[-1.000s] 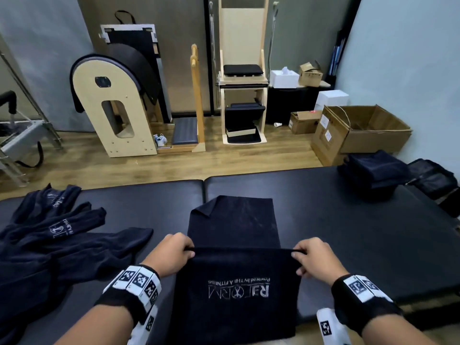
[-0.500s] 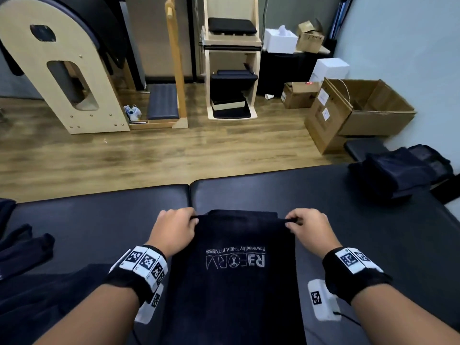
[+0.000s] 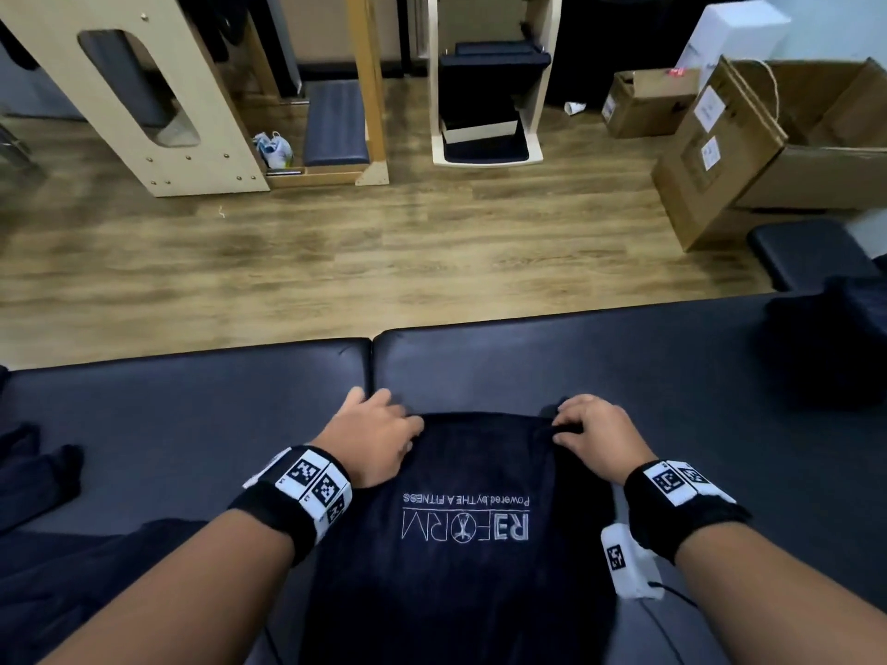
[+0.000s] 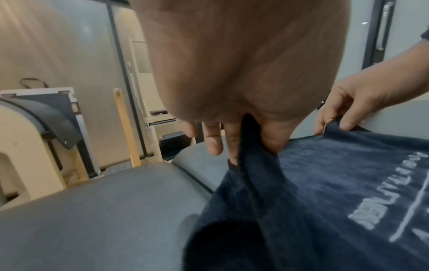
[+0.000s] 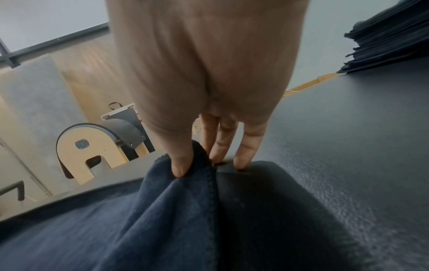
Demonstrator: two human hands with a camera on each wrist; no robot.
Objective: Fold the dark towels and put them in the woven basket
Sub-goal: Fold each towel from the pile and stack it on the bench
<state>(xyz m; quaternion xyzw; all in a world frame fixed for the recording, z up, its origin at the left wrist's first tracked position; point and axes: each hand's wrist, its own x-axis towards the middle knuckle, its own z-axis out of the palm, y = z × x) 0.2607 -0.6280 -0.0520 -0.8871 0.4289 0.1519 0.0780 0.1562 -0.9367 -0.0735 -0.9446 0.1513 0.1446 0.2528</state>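
A dark navy towel (image 3: pixel 470 559) with a white logo lies folded over on the black padded table (image 3: pixel 192 424) in front of me. My left hand (image 3: pixel 398 424) pinches its far left corner between thumb and forefinger (image 4: pixel 253 146). At the far right corner my right hand (image 3: pixel 571 429) pinches the edge the same way, thumb on top and fingertips touching the table (image 5: pixel 199 165). Both hands are low on the table. The towel's lower layer is hidden under the top one. No woven basket shows in any view.
Loose dark towels (image 3: pixel 38 477) lie at the table's left edge. A stack of folded dark towels (image 3: pixel 830 348) (image 5: pixel 390 42) sits at the far right. Beyond the table are a wooden floor, cardboard boxes (image 3: pixel 749 151) and wooden exercise frames (image 3: pixel 158 103).
Both hands carried the towel's near edge away from me and laid it over the far half, which is now covered. The head view tilted down and forward.
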